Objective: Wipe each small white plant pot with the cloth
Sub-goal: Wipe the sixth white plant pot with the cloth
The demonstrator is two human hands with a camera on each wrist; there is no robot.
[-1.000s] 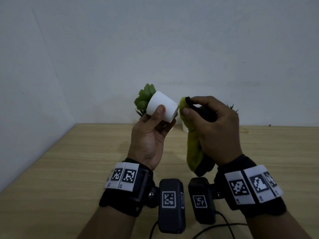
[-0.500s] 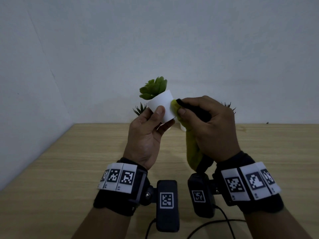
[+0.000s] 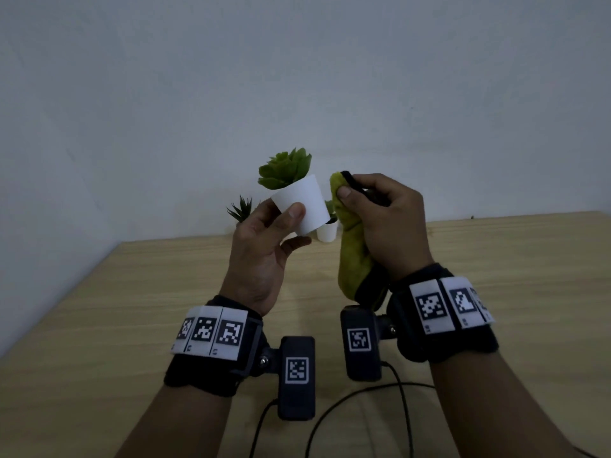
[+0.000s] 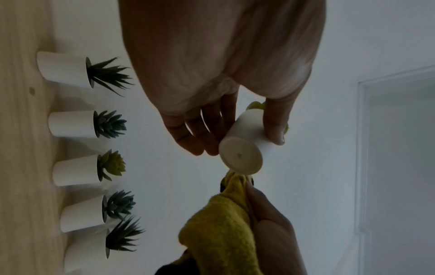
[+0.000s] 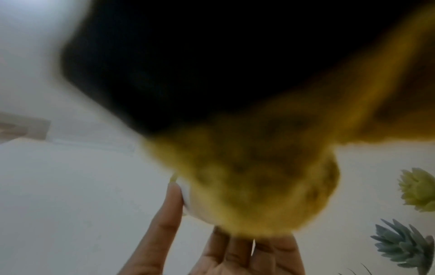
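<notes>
Here, both hands hold something above the table.
Left hand grips a tilted white pot between thumb and fingers; right hand pinches the yellow cloth just beside it.

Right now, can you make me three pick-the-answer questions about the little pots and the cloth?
1. Where is the small white plant pot with the light green leafy plant?
A. held up in the left hand
B. standing on the table
C. lying under the cloth

2. How many white pots stand in the row by the wall?
A. two
B. five
C. eight

3. What is the right hand doing?
A. lying flat on the table
B. pointing at the wall
C. gripping the fuzzy yellow-green cloth

Answers: 1 A, the left hand's thumb and fingers pinch it above the wooden table. 2 B, the left wrist view shows five. 3 C, its fingers curl round the cloth.
</notes>
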